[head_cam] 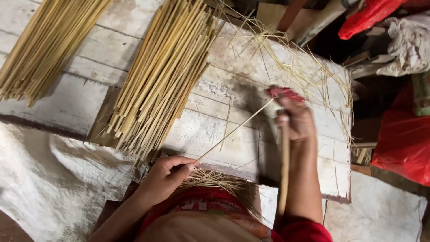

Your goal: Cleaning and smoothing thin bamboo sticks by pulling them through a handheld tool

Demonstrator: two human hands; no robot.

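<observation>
My left hand (pixel 166 175) pinches one strip (pixel 235 130) at 6 o'clock, right hand (pixel 295 118) grips a knife (pixel 283 166) on it; two stacks (pixel 163 74) lie done at 11 o'clock, shavings (pixel 215 179) underneath.

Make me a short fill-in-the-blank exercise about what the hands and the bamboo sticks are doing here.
1. The left hand pinches one thin ____ stick.
2. The right hand grips a long tool handle, its thumb wrapped in ____ cloth.
3. ____ piles of sticks lie on the white plank table.

Missing words: bamboo; red; Two
</observation>
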